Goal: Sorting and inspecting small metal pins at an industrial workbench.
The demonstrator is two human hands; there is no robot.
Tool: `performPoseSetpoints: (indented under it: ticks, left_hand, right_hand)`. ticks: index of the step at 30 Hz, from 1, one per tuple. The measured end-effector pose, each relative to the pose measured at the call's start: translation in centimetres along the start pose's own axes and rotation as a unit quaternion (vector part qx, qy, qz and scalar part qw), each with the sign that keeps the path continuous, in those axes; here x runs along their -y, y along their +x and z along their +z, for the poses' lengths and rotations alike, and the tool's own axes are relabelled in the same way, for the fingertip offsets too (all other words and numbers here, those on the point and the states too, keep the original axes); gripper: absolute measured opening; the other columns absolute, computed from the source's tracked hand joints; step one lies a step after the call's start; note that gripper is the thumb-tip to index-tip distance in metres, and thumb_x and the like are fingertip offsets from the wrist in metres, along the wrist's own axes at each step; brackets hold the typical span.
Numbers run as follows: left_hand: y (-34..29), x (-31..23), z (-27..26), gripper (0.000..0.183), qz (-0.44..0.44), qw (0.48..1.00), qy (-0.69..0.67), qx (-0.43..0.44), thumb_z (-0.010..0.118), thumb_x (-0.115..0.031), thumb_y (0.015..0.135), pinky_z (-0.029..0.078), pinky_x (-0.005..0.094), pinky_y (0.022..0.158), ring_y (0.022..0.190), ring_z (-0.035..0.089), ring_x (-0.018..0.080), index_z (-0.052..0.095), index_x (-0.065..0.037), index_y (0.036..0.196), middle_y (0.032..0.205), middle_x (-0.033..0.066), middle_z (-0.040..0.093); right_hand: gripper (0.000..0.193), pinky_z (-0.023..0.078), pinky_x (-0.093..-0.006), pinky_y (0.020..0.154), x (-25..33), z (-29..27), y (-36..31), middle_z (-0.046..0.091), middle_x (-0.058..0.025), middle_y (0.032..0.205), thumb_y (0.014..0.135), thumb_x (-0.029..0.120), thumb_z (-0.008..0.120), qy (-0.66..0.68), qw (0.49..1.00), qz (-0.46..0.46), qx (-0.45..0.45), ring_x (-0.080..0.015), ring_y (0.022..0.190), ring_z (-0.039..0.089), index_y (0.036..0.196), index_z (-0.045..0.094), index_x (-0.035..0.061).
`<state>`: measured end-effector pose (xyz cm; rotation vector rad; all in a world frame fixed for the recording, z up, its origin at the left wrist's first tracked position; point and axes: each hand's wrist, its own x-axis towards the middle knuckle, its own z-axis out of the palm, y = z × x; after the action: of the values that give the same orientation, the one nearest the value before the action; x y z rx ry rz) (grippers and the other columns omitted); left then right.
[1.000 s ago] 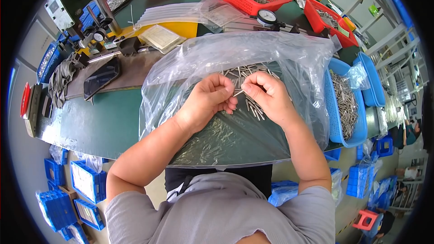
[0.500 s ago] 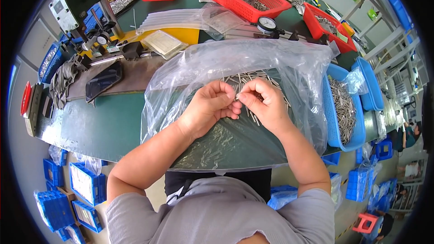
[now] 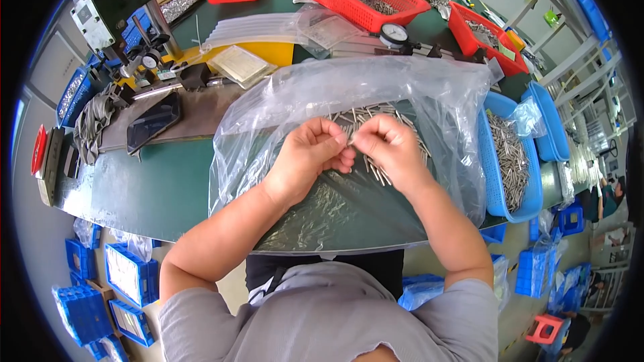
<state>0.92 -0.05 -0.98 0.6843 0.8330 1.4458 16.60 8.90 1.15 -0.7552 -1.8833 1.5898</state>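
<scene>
Over a clear plastic bag on the green table, my two hands meet fingertip to fingertip. My left hand is closed in a pinch, its other fingers curled. My right hand pinches too, thumb against forefinger. Between the fingertips shows a bit of a small metal pin, mostly hidden; both hands seem to touch it. Many loose metal pins lie on the bag just beyond and under my hands.
At right stands a blue basket full of similar pins. Red baskets with metal parts line the back, near a dial gauge. A phone and a gauge stand are at left.
My right hand's fingertips have shifted slightly, and a little more of the pin pile shows beside it. My left hand is nearly unmoved.
</scene>
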Motion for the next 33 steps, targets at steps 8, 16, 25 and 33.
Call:
performPoseSetpoints:
  ticks: [8,16,25,33]
  left_hand:
    - [0.4,-1.0,-0.5,0.009,0.028,0.996,-0.035,-0.073,0.055,-0.012,0.090,0.052,0.0285,0.067,0.071,0.061,0.0160,0.055,-0.003,0.091,0.080,0.0085,0.062]
    - [0.1,-1.2,-0.6,0.010,0.022,0.996,-0.030,-0.077,0.054,-0.013,0.090,0.049,0.0285,0.069,0.073,0.060,0.0158,0.056,-0.004,0.092,0.081,0.0080,0.062]
    - [0.2,-1.2,-0.4,0.008,0.023,0.997,-0.033,-0.066,0.055,-0.012,0.090,0.050,0.0272,0.066,0.071,0.060,0.0146,0.056,-0.004,0.088,0.080,0.0074,0.062]
    - [0.1,-1.3,-0.3,0.007,0.016,0.997,-0.024,-0.072,0.055,-0.011,0.089,0.050,0.0267,0.065,0.070,0.059,0.0140,0.056,-0.004,0.088,0.078,0.0073,0.062]
  right_hand:
    - [0.012,0.030,-0.0165,0.039,0.1,-2.0,1.1,0.053,-0.0033,0.074,0.087,0.017,0.054,0.312,0.928,0.187,0.078,-0.0085,0.057,0.047,0.083,0.053,0.0058]
    - [0.011,0.039,-0.0249,0.052,1.3,0.1,-0.6,0.056,-0.0024,0.065,0.075,0.012,0.068,-0.252,0.961,0.031,0.111,-0.0097,0.055,0.051,0.083,0.062,0.0067]
    - [0.013,0.046,-0.0349,0.057,0.6,-0.1,-0.7,0.059,-0.0079,0.072,0.073,0.014,0.068,-0.421,0.887,-0.141,0.129,-0.0255,0.063,0.059,0.080,0.059,0.0077]
    - [0.009,0.048,-0.0376,0.059,0.4,-0.3,-0.6,0.061,-0.0044,0.076,0.075,0.016,0.065,-0.416,0.880,-0.168,0.152,-0.0265,0.070,0.061,0.081,0.059,0.0111]
